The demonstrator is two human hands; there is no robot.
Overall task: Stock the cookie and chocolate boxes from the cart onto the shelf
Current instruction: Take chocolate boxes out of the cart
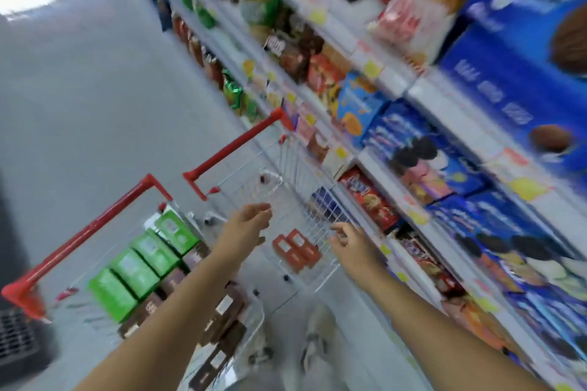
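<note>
The view is tilted and blurred. Two wire carts with red handles stand in the aisle. The near cart (79, 232) holds several green boxes (139, 267) and brown chocolate boxes (222, 317). In the far cart (235, 146) lie two orange-red boxes (295, 249). My left hand (247, 220) hovers over the far cart with loosely bent fingers, holding nothing. Just right of the orange-red boxes, my right hand (349, 240) reaches in with relaxed fingers and is empty. The shelf (397, 79) on the right carries blue cookie boxes (422, 149) and other packs.
Grey floor (79, 98) stretches along the aisle to the left. Yellow price tags (527, 189) line the shelf edges. A dark grated object (16, 336) sits at the lower left. My shoes (314, 343) show below the carts.
</note>
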